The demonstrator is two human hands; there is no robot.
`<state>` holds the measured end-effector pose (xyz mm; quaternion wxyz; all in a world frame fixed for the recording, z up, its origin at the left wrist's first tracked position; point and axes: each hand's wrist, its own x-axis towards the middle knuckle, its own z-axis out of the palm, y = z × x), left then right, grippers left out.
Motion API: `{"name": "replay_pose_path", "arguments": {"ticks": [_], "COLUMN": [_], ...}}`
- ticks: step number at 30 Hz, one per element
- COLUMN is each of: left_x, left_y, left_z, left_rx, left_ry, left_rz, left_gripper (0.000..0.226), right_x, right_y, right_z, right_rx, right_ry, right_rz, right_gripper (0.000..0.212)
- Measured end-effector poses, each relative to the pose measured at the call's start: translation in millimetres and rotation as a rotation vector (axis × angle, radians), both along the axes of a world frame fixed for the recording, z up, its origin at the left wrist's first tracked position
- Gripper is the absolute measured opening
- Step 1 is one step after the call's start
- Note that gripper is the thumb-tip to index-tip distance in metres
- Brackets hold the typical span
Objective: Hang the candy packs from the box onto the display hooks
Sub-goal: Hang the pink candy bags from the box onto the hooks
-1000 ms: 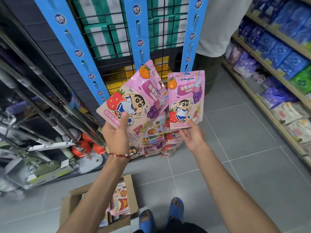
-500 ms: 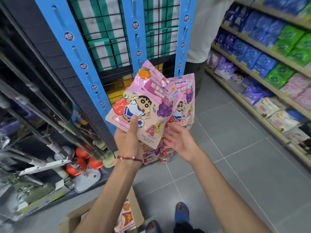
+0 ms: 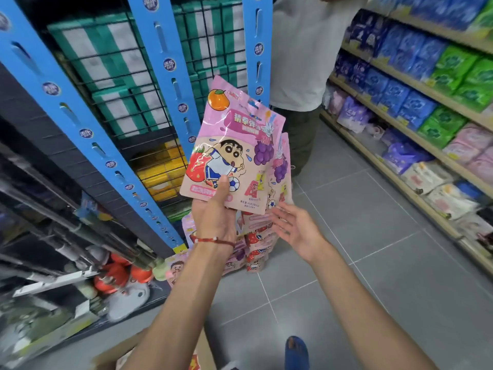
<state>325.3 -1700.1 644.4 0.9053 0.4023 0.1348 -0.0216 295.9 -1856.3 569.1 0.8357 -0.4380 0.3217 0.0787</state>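
Note:
My left hand point(image 3: 213, 217) grips a stack of pink candy packs point(image 3: 234, 145) by the bottom edge, thumb across the front pack. A second pack point(image 3: 281, 169) peeks out behind it on the right. My right hand point(image 3: 293, 231) is just below the stack's right corner, fingers spread and relaxed, holding nothing. Blue display strips point(image 3: 170, 81) with slots rise in front of a wire rack; more candy packs point(image 3: 253, 252) hang low on them. A corner of the cardboard box point(image 3: 114, 356) shows at the bottom edge.
Another person in a white shirt point(image 3: 306, 49) stands right behind the strips. Shelves of blue, green and pink packs point(image 3: 426, 102) line the right side. Dark racks with mops and tools point(image 3: 66, 249) fill the left. My blue sandal point(image 3: 296, 351) is on the grey tile floor.
My right hand passed its single pack behind the stack in my left hand and let go, now open below it. The view tilted upward, so the box has slid nearly out of sight.

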Motion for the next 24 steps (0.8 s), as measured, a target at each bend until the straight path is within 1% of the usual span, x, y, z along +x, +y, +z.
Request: {"name": "replay_pose_path", "arguments": {"ticks": [4,7,9,12,15,17,24], "left_x": [5,7,8,9,8,6,5], "left_y": [-28,-47,-57,-68,-75,-79,-81], "left_z": [-2,-5,-7,-12,-17,-19,-29], "left_rx": [-0.056,-0.096,-0.104,-0.1,-0.098,-0.112,-0.127], "left_ry": [0.02,0.009,0.017,0.045,0.052,0.047,0.114], "left_rz": [0.017,0.065,0.103,0.147,0.149,0.154,0.215], "left_gripper": [0.025,0.04,0.044,0.042,0.028,0.023,0.034], "right_x": [15,24,29,34,34,34,27], "right_y": [-31,-49,-57,-66,-73,-77,-81], "right_z": [0,-4,-5,-5,-5,-4,-2], "right_rx": [-0.01,-0.003,0.007,0.009,0.005,0.0,-0.007], "right_ry": [0.002,0.017,0.028,0.032,0.03,0.027,0.013], "right_rz": [0.035,0.049,0.058,0.067,0.063,0.064,0.049], "right_gripper": [0.038,0.033,0.033,0.031,0.027,0.032,0.036]}}
